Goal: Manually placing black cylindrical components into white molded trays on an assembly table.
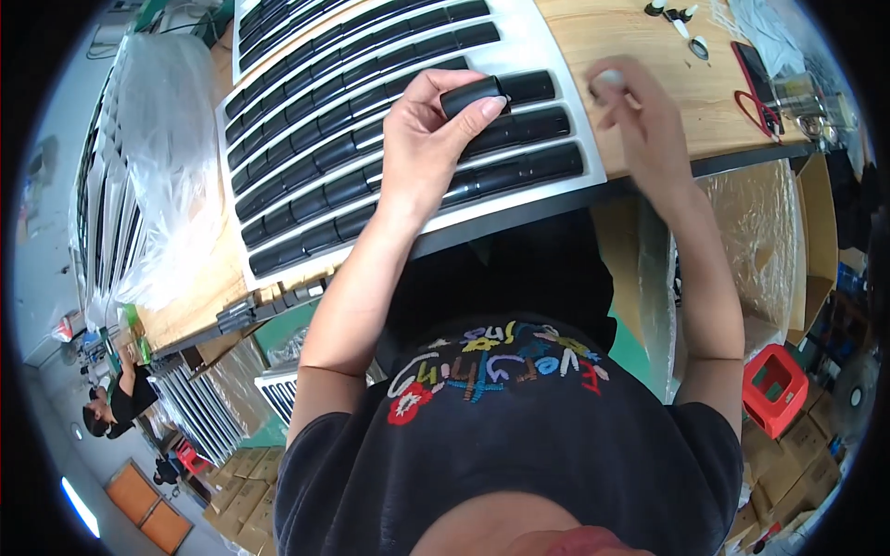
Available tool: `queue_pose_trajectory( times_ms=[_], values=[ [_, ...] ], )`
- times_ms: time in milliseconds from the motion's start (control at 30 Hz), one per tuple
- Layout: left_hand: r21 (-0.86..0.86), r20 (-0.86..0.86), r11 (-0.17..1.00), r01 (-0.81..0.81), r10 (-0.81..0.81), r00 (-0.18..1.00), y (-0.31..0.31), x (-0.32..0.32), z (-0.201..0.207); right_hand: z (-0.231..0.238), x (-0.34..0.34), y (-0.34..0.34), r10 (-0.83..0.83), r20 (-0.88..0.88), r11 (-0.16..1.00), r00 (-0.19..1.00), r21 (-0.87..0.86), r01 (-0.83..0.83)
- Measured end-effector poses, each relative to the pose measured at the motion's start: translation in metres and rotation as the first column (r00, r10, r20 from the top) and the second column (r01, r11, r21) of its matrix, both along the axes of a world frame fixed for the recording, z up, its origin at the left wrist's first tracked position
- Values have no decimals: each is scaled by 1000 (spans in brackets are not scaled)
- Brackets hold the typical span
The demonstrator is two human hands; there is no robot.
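My left hand (422, 134) is closed round a short black cylinder (471, 95), thumb along its near side, just above a white tray (593, 157). Rows of glossy black cylinders (348, 190) lie end to end in the tray's grooves; my left hand and forearm hide part of them. Off the tray's right edge, over the wooden table (575, 32), my right hand (644, 116) is raised and blurred. Its fingers are curled, with a small pale spot at the fingertips that is too smeared to name.
A second tray (243, 60) of black cylinders lies beyond. Clear plastic sheeting (171, 157) covers stacked trays at left. Small parts (681, 23), a phone (753, 69), red-handled scissors (762, 113) and a metal cup (799, 95) sit at far right. A red stool (775, 389) stands below right.
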State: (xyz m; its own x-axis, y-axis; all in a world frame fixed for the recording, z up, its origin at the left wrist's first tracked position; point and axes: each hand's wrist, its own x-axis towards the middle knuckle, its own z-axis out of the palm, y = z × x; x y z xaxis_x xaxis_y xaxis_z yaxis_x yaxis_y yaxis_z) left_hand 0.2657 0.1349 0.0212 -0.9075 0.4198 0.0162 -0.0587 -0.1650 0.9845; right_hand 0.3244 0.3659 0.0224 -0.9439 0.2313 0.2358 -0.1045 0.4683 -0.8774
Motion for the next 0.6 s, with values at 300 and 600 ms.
queue_pose_trajectory(
  times_ms=[300,600],
  values=[
    [-40,-154,986,162,-166,974,-21,35,1,40,22,-50,327,219,912,919,181,-368],
    [246,127,936,252,-289,949,-24,64,5,30,-13,-84,241,127,943,962,-263,-202]
  ],
)
